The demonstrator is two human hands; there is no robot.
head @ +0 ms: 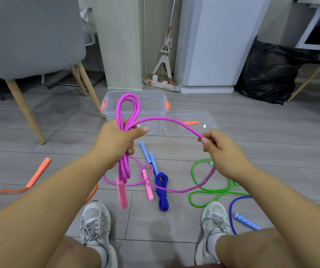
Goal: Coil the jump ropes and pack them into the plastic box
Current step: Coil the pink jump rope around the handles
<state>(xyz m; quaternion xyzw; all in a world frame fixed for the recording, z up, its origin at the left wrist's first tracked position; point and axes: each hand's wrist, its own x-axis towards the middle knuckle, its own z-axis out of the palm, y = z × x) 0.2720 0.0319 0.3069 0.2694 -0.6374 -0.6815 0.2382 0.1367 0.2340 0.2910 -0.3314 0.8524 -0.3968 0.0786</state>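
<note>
Coiled blue rope (162, 190), green rope (213, 190) lie before plastic box (151, 117)

Grey wood-look plank floor (58, 132). Upon it stands a clear rectangular plastic box with orange latches (114, 117); its clear flat lid (207, 122) lies just right of the box. Nearer the viewer than the box lies a coiled dark-blue jump rope (162, 188); nearer and leftward, a loose orange jump rope (38, 172); nearer and rightward, a loose green jump rope (192, 172).

L hand (114, 144) grips rope (129, 96), R hand (221, 151) prob. pinches it.
</note>
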